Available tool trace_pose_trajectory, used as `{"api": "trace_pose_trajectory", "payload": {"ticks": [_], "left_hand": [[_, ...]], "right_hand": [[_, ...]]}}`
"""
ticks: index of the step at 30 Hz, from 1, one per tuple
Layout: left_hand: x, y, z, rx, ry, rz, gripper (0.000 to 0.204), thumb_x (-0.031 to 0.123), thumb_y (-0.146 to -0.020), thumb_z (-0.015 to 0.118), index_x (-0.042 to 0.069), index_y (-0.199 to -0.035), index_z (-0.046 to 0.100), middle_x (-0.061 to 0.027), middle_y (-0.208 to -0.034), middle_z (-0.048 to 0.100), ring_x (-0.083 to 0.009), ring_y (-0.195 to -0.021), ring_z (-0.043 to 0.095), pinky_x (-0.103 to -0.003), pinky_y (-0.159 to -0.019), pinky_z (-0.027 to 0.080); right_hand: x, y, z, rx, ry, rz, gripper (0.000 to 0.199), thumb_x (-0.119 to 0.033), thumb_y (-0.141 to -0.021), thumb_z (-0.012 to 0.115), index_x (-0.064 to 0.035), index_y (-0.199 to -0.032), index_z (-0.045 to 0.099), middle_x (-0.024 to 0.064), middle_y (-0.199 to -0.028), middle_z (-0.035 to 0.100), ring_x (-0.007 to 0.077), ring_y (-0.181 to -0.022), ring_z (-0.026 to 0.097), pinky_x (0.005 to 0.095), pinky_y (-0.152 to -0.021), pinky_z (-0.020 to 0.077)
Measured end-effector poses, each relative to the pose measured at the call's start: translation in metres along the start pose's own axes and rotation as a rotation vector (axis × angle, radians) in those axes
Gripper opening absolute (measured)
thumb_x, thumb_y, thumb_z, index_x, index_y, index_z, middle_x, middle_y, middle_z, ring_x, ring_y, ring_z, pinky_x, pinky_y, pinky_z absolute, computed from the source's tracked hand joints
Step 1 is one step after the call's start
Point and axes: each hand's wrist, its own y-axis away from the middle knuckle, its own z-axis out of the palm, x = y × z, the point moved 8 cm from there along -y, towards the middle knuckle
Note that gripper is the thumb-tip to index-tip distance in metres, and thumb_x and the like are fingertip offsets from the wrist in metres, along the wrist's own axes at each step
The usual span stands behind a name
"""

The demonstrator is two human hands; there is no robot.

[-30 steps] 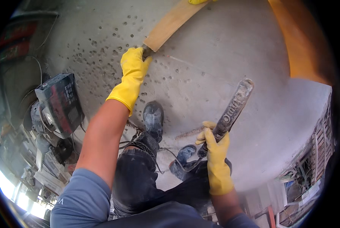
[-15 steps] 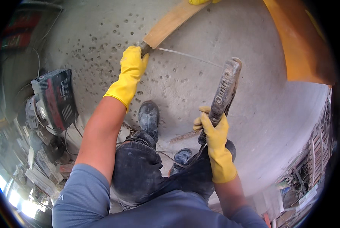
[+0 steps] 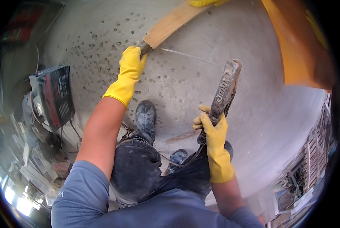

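- Left hand (image 3: 129,72) in yellow glove, fingers pinched on near end of plank (image 3: 169,26); plank lying flat on concrete slab (image 3: 200,87), far end under another person's glove (image 3: 204,3).
- Right hand (image 3: 214,131) clenched round tool (image 3: 224,90), held upright above boots (image 3: 146,116).
- Plank likely stiff, light; best gripped at ends.
- Tool looks heavy, dusty, maybe slippery; grip low on handle.
- Open slab ahead; orange panel (image 3: 295,49) right, case (image 3: 52,95) and clutter left, slab edge lower right.
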Motion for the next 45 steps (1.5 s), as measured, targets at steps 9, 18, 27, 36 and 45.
{"api": "trace_pose_trajectory", "payload": {"ticks": [9, 18, 27, 36, 45], "left_hand": [[-0.01, -0.001, 0.002, 0.058, 0.009, 0.038, 0.02, 0.022, -0.088, 0.082, 0.006, -0.099, 0.077, -0.0141, -0.105, 0.073, -0.0409, -0.102, 0.07, -0.052, -0.087, 0.057], [-0.014, 0.003, 0.004, 0.104, 0.0, -0.004, 0.019, 0.021, -0.087, 0.083, 0.007, -0.097, 0.076, -0.0147, -0.104, 0.073, -0.0423, -0.101, 0.07, -0.052, -0.085, 0.058], [-0.011, 0.003, 0.006, 0.095, 0.004, -0.032, 0.02, 0.022, -0.086, 0.085, 0.007, -0.096, 0.076, -0.0146, -0.105, 0.074, -0.0408, -0.1, 0.072, -0.051, -0.086, 0.059], [-0.009, 0.002, 0.003, 0.061, -0.004, -0.049, 0.021, 0.023, -0.088, 0.086, 0.007, -0.097, 0.077, -0.0148, -0.106, 0.074, -0.0409, -0.1, 0.073, -0.051, -0.087, 0.059], [-0.006, 0.001, 0.002, 0.055, 0.0, -0.049, 0.02, 0.023, -0.088, 0.086, 0.007, -0.097, 0.077, -0.0143, -0.106, 0.074, -0.0403, -0.102, 0.072, -0.051, -0.087, 0.059]], "right_hand": [[0.003, -0.001, 0.006, -0.021, 0.083, -0.02, 0.036, -0.016, -0.105, 0.074, 0.0063, -0.132, 0.065, 0.0147, -0.096, 0.074, 0.021, -0.08, 0.074, 0.0353, -0.077, 0.0643], [0.009, -0.001, -0.001, 0.032, 0.091, -0.054, 0.035, -0.015, -0.106, 0.073, 0.0069, -0.131, 0.064, 0.014, -0.094, 0.074, 0.0213, -0.079, 0.074, 0.0347, -0.075, 0.0651], [0.001, 0.004, -0.001, 0.028, 0.177, -0.082, 0.039, -0.021, -0.106, 0.073, 0.0065, -0.133, 0.066, 0.0151, -0.09, 0.075, 0.0234, -0.072, 0.074, 0.0354, -0.072, 0.0625], [0.0, 0.006, -0.002, 0.024, 0.195, -0.086, 0.042, -0.023, -0.106, 0.075, 0.0076, -0.133, 0.065, 0.0147, -0.093, 0.075, 0.0233, -0.077, 0.074, 0.0347, -0.075, 0.0642], [0.0, 0.006, 0.002, 0.017, 0.186, -0.07, 0.04, -0.02, -0.105, 0.075, 0.0072, -0.134, 0.065, 0.0154, -0.094, 0.075, 0.0231, -0.077, 0.075, 0.0351, -0.076, 0.0637]]}}
